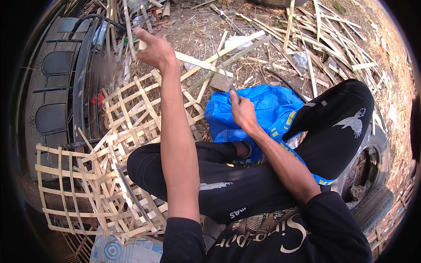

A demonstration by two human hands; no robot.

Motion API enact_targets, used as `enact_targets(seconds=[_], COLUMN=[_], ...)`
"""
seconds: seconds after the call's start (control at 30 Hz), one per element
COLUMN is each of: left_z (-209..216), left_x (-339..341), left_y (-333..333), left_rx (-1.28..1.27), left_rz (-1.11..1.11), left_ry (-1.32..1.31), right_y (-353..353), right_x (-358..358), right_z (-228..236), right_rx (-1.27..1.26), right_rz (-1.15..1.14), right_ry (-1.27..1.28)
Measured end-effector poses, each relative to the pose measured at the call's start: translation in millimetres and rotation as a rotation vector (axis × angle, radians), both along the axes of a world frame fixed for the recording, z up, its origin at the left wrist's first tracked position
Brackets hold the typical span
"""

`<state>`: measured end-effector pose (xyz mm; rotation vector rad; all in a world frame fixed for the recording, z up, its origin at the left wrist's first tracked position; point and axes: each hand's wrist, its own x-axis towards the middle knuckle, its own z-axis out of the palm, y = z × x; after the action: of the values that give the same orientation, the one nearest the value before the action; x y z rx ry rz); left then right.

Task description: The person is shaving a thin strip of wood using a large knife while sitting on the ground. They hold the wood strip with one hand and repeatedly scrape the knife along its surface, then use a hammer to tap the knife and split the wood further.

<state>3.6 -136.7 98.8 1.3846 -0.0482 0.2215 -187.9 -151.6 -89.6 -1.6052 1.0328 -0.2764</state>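
We see pale, curling lettering [294, 234] across the black shirt [335, 232], well below the right grip [241, 98]. Between them, small white letters [239, 213] mark the trousers [267, 188]; a white bird emblem [352, 122] sits right of that grip. Nearby, we cannot read the blue bag's [258, 96] yellow marks [290, 118]. Far below the left grip [153, 48], blue rings [113, 251] mark a pale panel [142, 254].
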Motion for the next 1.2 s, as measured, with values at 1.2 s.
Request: enact_targets(seconds=[1.2], left_z=[4], left_x=[20], left_y=[-7], left_rx=[0.159], left_rz=[0.047], left_ry=[-0.216], right_y=[-13], right_x=[-2], right_z=[97], right_rx=[0.222], right_rz=[-0.007], right_ry=[-0.534])
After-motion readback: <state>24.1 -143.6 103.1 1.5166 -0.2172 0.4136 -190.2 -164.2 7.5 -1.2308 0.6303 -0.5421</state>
